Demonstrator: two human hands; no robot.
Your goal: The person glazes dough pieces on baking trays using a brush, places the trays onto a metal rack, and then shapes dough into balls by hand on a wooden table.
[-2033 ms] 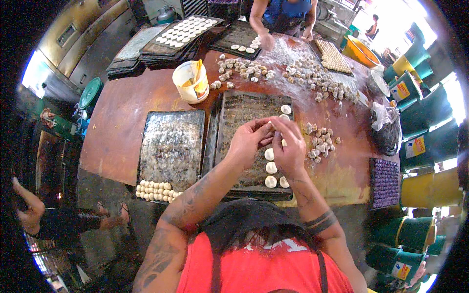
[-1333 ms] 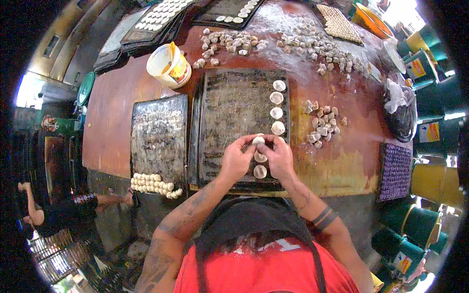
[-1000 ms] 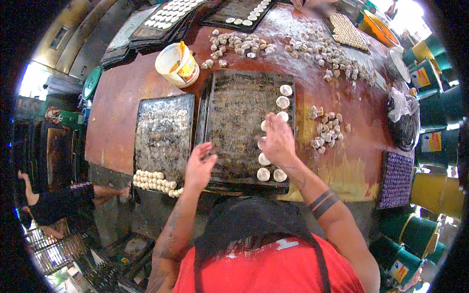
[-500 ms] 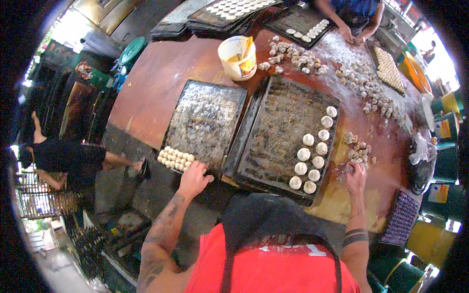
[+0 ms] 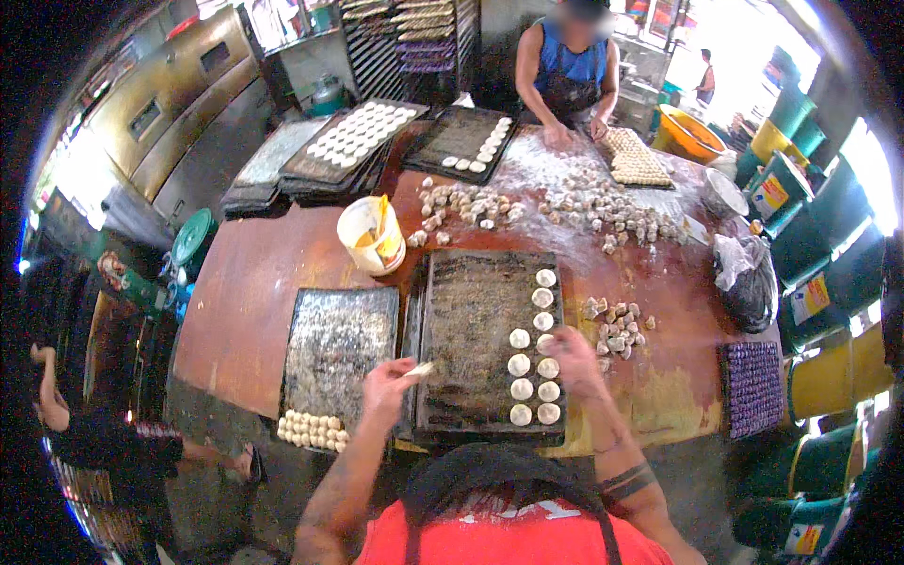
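Note:
My left hand (image 5: 384,388) pinches a flattened piece of pale dough (image 5: 420,369) over the left edge of the large dark baking tray (image 5: 476,339). My right hand (image 5: 576,363) is closed above that tray's right edge, and what its fingers hold is too smeared to make out. Round flattened dough pieces (image 5: 521,389) stand in two rows along the tray's right side. Left of it, a floured tray (image 5: 341,344) carries small dough balls (image 5: 313,430) in close rows at its near end. A small pile of brown, floury lumps (image 5: 619,330) lies right of my right hand.
A white bucket (image 5: 356,247) with a yellow-handled tool stands behind the trays. More brown lumps (image 5: 603,209) lie scattered over flour. Across the table (image 5: 240,325), a co-worker (image 5: 570,71) works beside a tray of dough balls (image 5: 636,155). A purple-filled tray (image 5: 753,391) sits at the right edge.
My left hand has left the dough balls and now holds a dough piece by the large tray. My right hand has moved left from the brown lumps. The view has tilted up.

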